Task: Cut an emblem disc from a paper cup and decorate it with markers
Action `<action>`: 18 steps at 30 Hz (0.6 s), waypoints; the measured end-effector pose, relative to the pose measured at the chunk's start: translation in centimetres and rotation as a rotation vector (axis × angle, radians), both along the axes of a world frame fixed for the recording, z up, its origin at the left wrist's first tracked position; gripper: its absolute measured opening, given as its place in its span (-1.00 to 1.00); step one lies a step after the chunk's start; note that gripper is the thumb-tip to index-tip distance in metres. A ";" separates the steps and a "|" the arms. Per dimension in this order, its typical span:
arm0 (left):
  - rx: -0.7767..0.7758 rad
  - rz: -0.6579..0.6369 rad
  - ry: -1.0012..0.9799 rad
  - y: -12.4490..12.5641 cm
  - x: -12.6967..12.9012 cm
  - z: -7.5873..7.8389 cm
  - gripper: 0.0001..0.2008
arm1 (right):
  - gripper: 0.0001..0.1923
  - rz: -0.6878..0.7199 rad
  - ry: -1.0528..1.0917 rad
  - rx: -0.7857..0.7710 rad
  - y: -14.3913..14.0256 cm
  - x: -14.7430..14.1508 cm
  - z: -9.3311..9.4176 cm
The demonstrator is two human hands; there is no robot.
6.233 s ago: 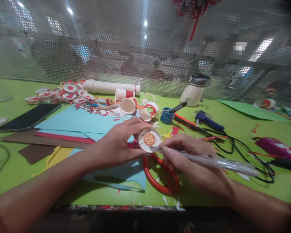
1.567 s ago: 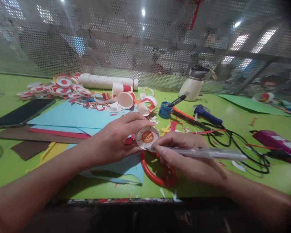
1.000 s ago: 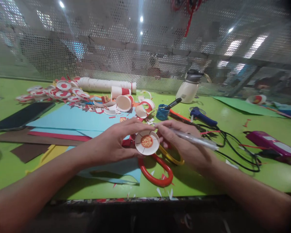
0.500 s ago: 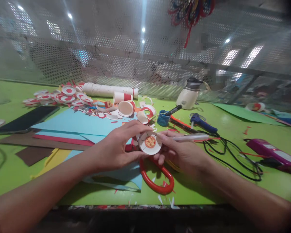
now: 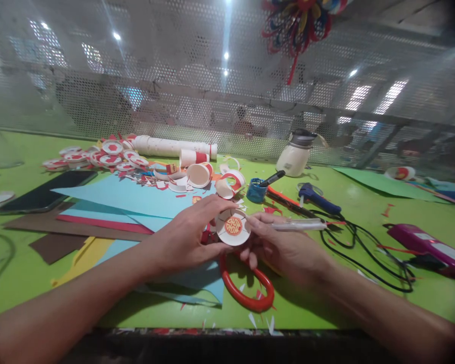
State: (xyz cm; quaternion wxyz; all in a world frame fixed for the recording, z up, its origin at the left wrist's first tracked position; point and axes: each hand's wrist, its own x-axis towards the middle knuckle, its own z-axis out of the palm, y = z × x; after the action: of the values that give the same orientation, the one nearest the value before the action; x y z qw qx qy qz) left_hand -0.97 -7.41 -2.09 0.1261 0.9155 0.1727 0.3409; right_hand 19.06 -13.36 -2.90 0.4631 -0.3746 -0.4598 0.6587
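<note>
My left hand (image 5: 189,235) pinches a small white paper cup (image 5: 233,228), its round bottom facing me with a red and gold emblem in the middle. My right hand (image 5: 284,247) holds a clear pen (image 5: 299,226) whose tip rests at the cup's upper right rim, and its fingers touch the cup's right side. Under both hands lie red-handled scissors (image 5: 248,290) on the green table (image 5: 326,303).
Blue, red, brown and yellow paper sheets (image 5: 114,202) lie at left beside a black phone (image 5: 45,192). Cut cups and round discs (image 5: 109,154) are scattered behind, with a cup stack (image 5: 174,146), a blue pot (image 5: 256,191), a white jar (image 5: 293,159), a glue gun (image 5: 320,194) with black cord, and a magenta stapler (image 5: 428,245).
The pen moved from the cup's lower rim up to its upper right rim, and my right hand closed in against the cup. The cup stays in my left hand.
</note>
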 end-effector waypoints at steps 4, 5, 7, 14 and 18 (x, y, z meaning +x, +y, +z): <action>-0.040 0.020 -0.012 -0.2 0.1 0.2 -0.54 | -0.75 0.025 -0.030 0.008 -0.1 0.1 -0.1; -0.047 0.028 -0.012 -0.2 0.1 0.2 -0.54 | -0.73 0.026 -0.038 0.013 -0.1 0.1 -0.1; -0.057 0.049 -0.012 -0.2 0.1 0.2 -0.51 | -0.71 0.023 -0.048 0.024 -0.1 0.1 -0.2; -0.043 0.067 -0.061 0.0 -0.2 -0.1 -0.46 | -0.69 0.023 -0.043 0.029 -0.1 0.0 -0.2; -0.042 0.084 -0.056 0.0 -0.2 -0.1 -0.47 | -0.69 0.013 -0.063 0.047 -0.2 -0.1 -0.1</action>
State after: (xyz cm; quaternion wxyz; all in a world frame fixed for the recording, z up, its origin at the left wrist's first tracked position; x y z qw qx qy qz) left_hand -1.13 -7.46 -2.15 0.1358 0.8946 0.2145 0.3677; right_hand 18.95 -13.53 -3.04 0.4527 -0.3812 -0.4919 0.6385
